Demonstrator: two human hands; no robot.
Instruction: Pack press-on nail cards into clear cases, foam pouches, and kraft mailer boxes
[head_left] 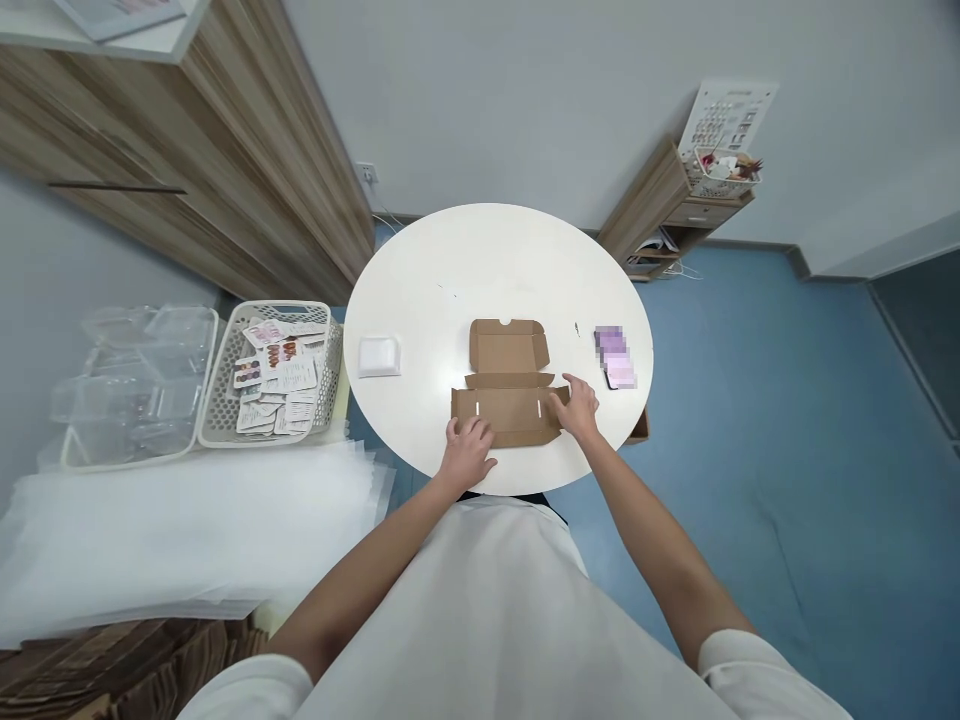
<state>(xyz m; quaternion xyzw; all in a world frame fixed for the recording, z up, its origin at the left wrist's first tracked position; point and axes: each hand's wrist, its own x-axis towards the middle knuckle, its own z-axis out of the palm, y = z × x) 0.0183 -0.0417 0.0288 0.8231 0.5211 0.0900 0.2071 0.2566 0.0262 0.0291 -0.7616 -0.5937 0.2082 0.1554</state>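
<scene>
Head view: left hand (466, 454) obscures one corner of the cardboard box (510, 407).

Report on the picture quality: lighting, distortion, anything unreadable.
Head view: soft, fairly even light on the white table, no harsh glare; head view: wide-angle stretch, the wooden cabinet slanting; head view: the purple item pixelated, detail hidden, while the cardboard box reads clearly.

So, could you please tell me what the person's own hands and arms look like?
The left hand and right hand are bare, with no gloves or wristwatch visible. The forearms are uncovered; the left sleeve and right sleeve are short and white.
</scene>
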